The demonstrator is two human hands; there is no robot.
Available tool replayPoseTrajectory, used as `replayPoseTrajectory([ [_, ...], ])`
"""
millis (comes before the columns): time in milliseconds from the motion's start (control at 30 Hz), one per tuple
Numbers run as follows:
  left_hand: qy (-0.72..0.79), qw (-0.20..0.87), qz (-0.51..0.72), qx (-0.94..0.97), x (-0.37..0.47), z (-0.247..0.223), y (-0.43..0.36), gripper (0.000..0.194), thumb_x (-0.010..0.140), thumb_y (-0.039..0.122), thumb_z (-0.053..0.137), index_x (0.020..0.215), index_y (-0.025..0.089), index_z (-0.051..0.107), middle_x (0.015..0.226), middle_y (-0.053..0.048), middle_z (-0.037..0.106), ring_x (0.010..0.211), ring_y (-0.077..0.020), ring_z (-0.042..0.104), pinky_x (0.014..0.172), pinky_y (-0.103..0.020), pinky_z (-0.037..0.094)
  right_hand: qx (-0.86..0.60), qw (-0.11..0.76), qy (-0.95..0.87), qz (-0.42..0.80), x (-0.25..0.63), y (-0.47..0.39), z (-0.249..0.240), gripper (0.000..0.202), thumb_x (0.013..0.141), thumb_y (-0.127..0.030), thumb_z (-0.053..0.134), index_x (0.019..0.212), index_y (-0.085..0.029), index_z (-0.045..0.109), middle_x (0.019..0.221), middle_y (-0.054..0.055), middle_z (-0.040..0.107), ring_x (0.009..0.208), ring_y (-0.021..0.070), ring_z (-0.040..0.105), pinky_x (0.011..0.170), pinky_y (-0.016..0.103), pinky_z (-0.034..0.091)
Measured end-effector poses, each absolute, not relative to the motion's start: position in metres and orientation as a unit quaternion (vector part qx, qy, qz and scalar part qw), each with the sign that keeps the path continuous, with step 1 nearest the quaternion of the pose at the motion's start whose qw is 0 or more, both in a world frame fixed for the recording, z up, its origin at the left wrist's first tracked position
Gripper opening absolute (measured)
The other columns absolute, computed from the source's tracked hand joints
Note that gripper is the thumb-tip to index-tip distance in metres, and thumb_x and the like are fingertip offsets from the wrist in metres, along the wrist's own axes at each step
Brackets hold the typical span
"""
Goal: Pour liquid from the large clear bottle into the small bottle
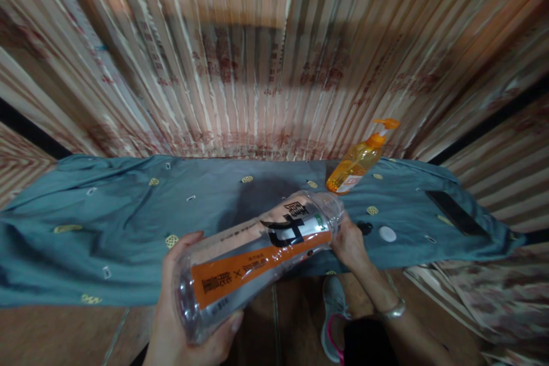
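Observation:
Held at a slant above the front edge of the cloth is a large clear plastic bottle [257, 257] with an orange, silver and black label. My left hand [189, 309] wraps round its base end, thumb below and fingers above. At the narrower end, my right hand [349, 240] grips the bottle near its neck; its fingertips are partly hidden behind the plastic. No liquid shows inside the bottle. Beyond my right hand stands an orange pump bottle [354, 166], part full of amber liquid. A round white disc [388, 234] lies to the right of that hand.
Teal cloth with a pineapple print [128, 229] covers the narrow table. A flat black object [454, 211] lies at its right side, and a small dark item [365, 228] sits beside the disc. Striped curtains [257, 68] hang behind. Below, a shoe [334, 309] rests on the tiled floor.

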State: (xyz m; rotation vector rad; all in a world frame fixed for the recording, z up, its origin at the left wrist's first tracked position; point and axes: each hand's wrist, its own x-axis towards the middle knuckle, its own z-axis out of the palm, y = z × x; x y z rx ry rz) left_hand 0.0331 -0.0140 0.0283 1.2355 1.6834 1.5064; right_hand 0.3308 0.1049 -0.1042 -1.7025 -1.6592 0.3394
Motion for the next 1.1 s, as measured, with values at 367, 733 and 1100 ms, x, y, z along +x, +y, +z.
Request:
replayPoseTrajectory([
  [367, 0.624, 0.268, 0.568, 0.464, 0.0325, 0.0235, -0.0135, 0.077, 0.069, 0.051, 0.075, 0.138, 0.024, 0.054, 0.105, -0.005, 0.076, 0.092, -0.0319, 0.078, 0.084, -0.046, 0.066, -0.660, 0.358, -0.648, 0.125, 0.3316, 0.1048, -0.1065, 0.055, 0.088, -0.047, 0.060, 0.133, -0.017, 0.062, 0.110, 0.015, 0.083, 0.101, 0.0314, 0.081, 0.087, 0.040, 0.064],
  [733, 0.624, 0.283, 0.572, 0.452, 0.0337, 0.0280, -0.0129, 0.071, 0.067, 0.048, 0.076, 0.130, 0.024, 0.055, 0.105, -0.005, 0.078, 0.092, -0.0330, 0.079, 0.085, -0.049, 0.065, -0.646, 0.375, -0.654, 0.120, 0.3334, 0.1055, -0.1099, 0.054, 0.087, -0.048, 0.061, 0.132, -0.017, 0.062, 0.110, 0.016, 0.082, 0.099, 0.0324, 0.080, 0.086, 0.042, 0.064],
  [1100, 0.620, 0.283, 0.570, 0.459, 0.0335, 0.0283, -0.0142, 0.074, 0.068, 0.046, 0.075, 0.135, 0.024, 0.053, 0.105, -0.004, 0.078, 0.090, -0.0302, 0.079, 0.083, -0.045, 0.065, -0.658, 0.365, -0.649, 0.113, 0.3334, 0.1064, -0.1122, 0.055, 0.087, -0.046, 0.061, 0.133, -0.017, 0.061, 0.109, 0.015, 0.082, 0.099, 0.0322, 0.080, 0.085, 0.041, 0.064],
])
